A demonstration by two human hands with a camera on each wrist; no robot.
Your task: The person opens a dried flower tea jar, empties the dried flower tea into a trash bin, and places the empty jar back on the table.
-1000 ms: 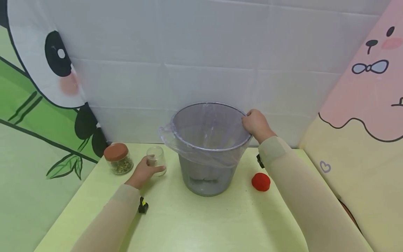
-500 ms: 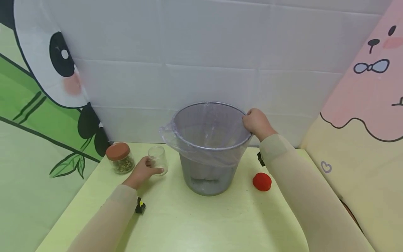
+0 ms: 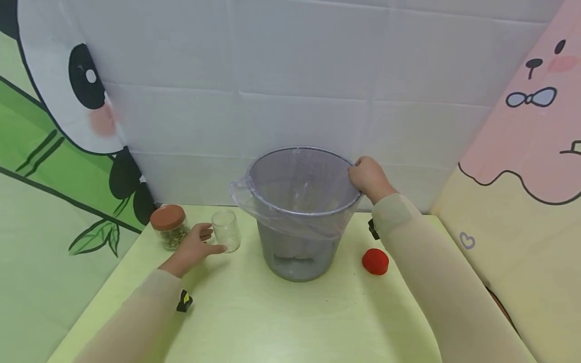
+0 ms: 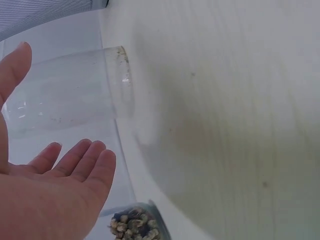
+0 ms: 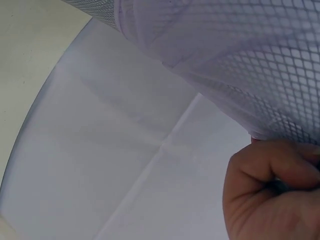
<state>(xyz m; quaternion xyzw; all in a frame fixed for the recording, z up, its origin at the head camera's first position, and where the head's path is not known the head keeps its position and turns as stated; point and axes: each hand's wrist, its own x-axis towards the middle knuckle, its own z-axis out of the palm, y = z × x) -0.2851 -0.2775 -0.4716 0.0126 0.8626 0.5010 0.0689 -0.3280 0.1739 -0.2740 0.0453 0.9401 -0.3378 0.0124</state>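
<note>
A clear glass jar (image 3: 227, 232) without a lid stands upright on the table, left of the mesh bin. Beside it my left hand (image 3: 192, 248) is spread, its fingers and thumb apart; the left wrist view shows a gap between this hand (image 4: 65, 175) and the glass jar (image 4: 70, 90). My right hand (image 3: 371, 177) grips the right rim of the grey bin (image 3: 295, 252), which has a thin translucent liner (image 3: 290, 224) folded over its edge. In the right wrist view the fingers of the right hand (image 5: 275, 187) are curled at the rim and liner.
A jar with a brown lid (image 3: 167, 218) and dried contents (image 4: 135, 225) stands at the back left, behind my left hand. The red lid (image 3: 375, 261) lies right of the bin. A white sheet (image 3: 299, 75) hangs behind the table.
My left hand has let go of the glass jar and moved slightly left, its fingers opening. The jar stays standing. My right hand keeps its grip on the bin rim.
</note>
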